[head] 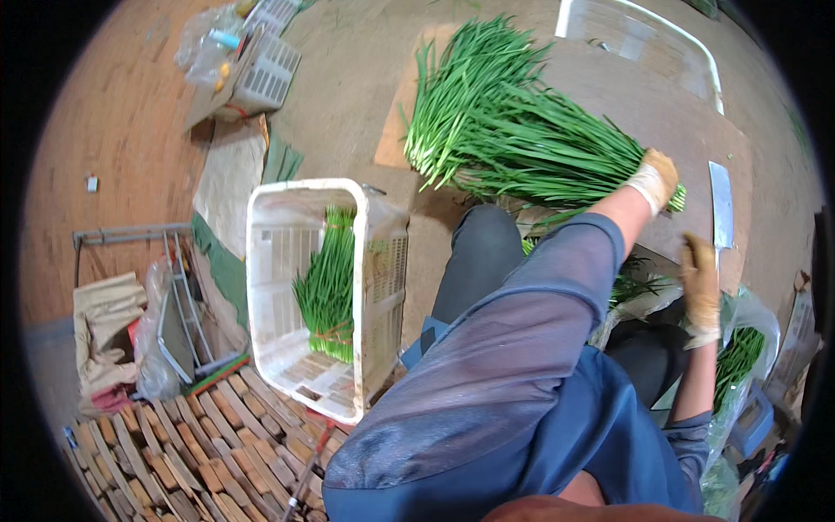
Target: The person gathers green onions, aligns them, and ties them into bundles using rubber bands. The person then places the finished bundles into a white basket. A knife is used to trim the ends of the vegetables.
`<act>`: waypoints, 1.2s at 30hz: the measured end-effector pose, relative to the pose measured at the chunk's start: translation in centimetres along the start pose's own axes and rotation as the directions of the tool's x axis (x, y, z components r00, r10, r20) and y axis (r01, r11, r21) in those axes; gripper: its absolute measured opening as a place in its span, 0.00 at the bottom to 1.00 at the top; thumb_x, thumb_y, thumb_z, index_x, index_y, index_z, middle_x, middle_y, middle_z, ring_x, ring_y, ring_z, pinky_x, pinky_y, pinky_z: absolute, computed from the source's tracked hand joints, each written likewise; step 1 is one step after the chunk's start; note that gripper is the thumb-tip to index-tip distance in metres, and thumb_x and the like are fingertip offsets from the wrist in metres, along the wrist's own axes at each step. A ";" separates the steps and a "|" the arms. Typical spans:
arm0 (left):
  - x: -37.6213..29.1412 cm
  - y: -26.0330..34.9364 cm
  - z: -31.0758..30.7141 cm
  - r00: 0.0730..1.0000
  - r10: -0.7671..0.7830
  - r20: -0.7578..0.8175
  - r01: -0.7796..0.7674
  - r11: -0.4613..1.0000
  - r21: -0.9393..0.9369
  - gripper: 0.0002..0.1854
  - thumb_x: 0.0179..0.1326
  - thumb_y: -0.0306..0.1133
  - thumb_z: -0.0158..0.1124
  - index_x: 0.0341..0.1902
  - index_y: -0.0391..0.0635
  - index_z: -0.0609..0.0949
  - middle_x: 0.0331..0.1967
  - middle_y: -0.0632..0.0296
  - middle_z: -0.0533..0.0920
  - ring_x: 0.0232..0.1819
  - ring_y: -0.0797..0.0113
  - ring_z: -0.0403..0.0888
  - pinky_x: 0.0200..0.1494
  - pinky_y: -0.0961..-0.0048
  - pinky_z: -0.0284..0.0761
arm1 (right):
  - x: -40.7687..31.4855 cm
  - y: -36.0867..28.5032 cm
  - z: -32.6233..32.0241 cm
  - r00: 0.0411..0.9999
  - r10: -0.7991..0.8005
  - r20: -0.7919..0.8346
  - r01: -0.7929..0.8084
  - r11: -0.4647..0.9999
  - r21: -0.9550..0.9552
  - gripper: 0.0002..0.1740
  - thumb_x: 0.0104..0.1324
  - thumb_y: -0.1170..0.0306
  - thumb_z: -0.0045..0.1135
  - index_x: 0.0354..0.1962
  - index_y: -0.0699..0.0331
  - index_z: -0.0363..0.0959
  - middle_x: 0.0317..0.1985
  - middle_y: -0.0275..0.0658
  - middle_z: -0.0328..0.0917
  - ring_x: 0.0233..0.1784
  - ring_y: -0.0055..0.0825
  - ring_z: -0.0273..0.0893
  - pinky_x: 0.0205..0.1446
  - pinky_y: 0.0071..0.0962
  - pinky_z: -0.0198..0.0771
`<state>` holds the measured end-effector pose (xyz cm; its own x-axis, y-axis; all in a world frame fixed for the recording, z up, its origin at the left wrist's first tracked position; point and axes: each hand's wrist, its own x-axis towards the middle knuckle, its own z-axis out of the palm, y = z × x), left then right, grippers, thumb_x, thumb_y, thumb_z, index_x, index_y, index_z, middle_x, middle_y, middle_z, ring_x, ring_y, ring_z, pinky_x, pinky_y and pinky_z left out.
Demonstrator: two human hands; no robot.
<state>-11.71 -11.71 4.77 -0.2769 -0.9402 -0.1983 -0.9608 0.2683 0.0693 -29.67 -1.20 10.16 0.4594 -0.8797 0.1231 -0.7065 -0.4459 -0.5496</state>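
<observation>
My left hand (657,177), in a tan glove, grips the cut end of a bunch of long green garlic chives (567,147) lying across the brown board (691,134). The pale stem ends poke out past my fingers. A cleaver (721,199) rests flat on the board to the right, its blade pointing away from me. My right hand (701,277), also gloved, is beside the cleaver's handle; whether it touches the handle is hidden. Another heap of chives (466,85) lies beyond, its pale ends toward me.
To my left stands a white plastic crate (361,293) with tied chive bundles (329,287) inside. Plastic-wrapped chives (737,365) sit by my right arm. A white-rimmed container (642,16) is behind the board. Stacked bricks (215,444) and a folding metal frame (182,307) are at lower left.
</observation>
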 end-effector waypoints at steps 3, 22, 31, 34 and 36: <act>1.7 1.3 1.6 0.985 -0.151 -0.087 0.146 0.987 -0.064 0.20 0.60 0.42 0.58 0.55 0.51 0.80 0.56 0.59 0.78 0.60 0.59 0.73 0.61 0.54 0.61 | 1.4 7.5 -3.0 0.961 0.272 -0.057 -0.278 0.949 -0.148 0.23 0.64 0.69 0.54 0.56 0.68 0.68 0.51 0.51 0.75 0.49 0.44 0.75 0.55 0.35 0.69; 1.1 0.0 0.9 0.995 0.091 -0.037 -0.094 0.991 -0.095 0.20 0.63 0.42 0.57 0.57 0.53 0.78 0.52 0.61 0.82 0.56 0.59 0.79 0.58 0.48 0.63 | 2.6 16.6 -1.5 0.926 0.377 0.015 -0.332 0.833 -0.442 0.24 0.56 0.64 0.56 0.47 0.71 0.69 0.38 0.50 0.76 0.38 0.45 0.76 0.46 0.39 0.69; -0.5 -1.3 -0.6 0.963 0.251 0.103 -0.251 0.968 -0.007 0.17 0.63 0.38 0.55 0.55 0.54 0.82 0.51 0.64 0.83 0.53 0.62 0.81 0.51 0.56 0.71 | 6.0 10.0 -2.7 0.814 0.576 0.074 -0.404 0.470 0.785 0.13 0.67 0.64 0.54 0.40 0.66 0.72 0.26 0.30 0.65 0.21 0.19 0.61 0.28 0.23 0.60; -1.4 -1.4 -0.2 0.975 0.223 -0.016 -0.223 0.975 -0.019 0.18 0.62 0.36 0.55 0.55 0.56 0.81 0.51 0.63 0.83 0.53 0.62 0.81 0.52 0.56 0.71 | 4.4 3.9 -2.4 0.863 0.472 -0.179 -0.093 0.498 0.862 0.12 0.66 0.61 0.57 0.36 0.61 0.72 0.24 0.28 0.63 0.22 0.17 0.59 0.27 0.20 0.59; -2.4 -1.4 0.1 0.969 0.223 -0.107 -0.225 0.974 -0.008 0.15 0.60 0.35 0.56 0.50 0.53 0.83 0.48 0.61 0.84 0.52 0.62 0.82 0.50 0.56 0.73 | 3.6 0.4 -2.3 0.804 0.566 -0.180 -0.106 0.434 0.895 0.13 0.66 0.58 0.57 0.32 0.60 0.70 0.22 0.27 0.62 0.22 0.17 0.59 0.26 0.20 0.59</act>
<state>-9.73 -9.80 5.03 -0.4815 -0.8735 -0.0724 -0.8736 0.4716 0.1202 -29.53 -4.87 12.30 -0.1271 -0.9898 -0.0637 0.1264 0.0476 -0.9908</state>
